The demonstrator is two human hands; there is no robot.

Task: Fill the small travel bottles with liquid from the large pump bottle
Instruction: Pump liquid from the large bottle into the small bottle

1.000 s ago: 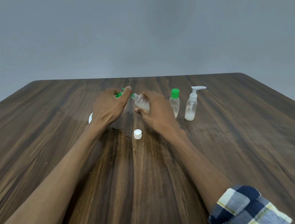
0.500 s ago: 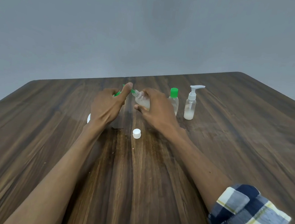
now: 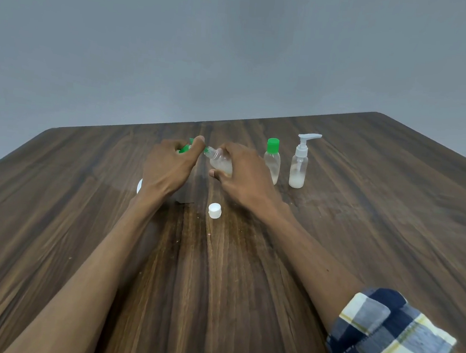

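My right hand [image 3: 243, 174] grips a small clear travel bottle [image 3: 219, 162], tilted with its open neck pointing left; whitish liquid sits in its lower part. My left hand [image 3: 169, 168] is closed around a bottle with a green top [image 3: 184, 148], mostly hidden under the fingers, and a white edge [image 3: 139, 186] peeks out at the wrist. The green nozzle meets the tilted bottle's neck. A white cap [image 3: 214, 210] lies on the table in front of both hands.
To the right stand a clear bottle with a green cap [image 3: 272, 163] and a small white pump bottle [image 3: 299, 162] holding a little white liquid. The dark wood table [image 3: 362, 230] ends at a far edge before a grey wall.
Both hands and the bottles stay almost in place; the view has shifted only slightly.
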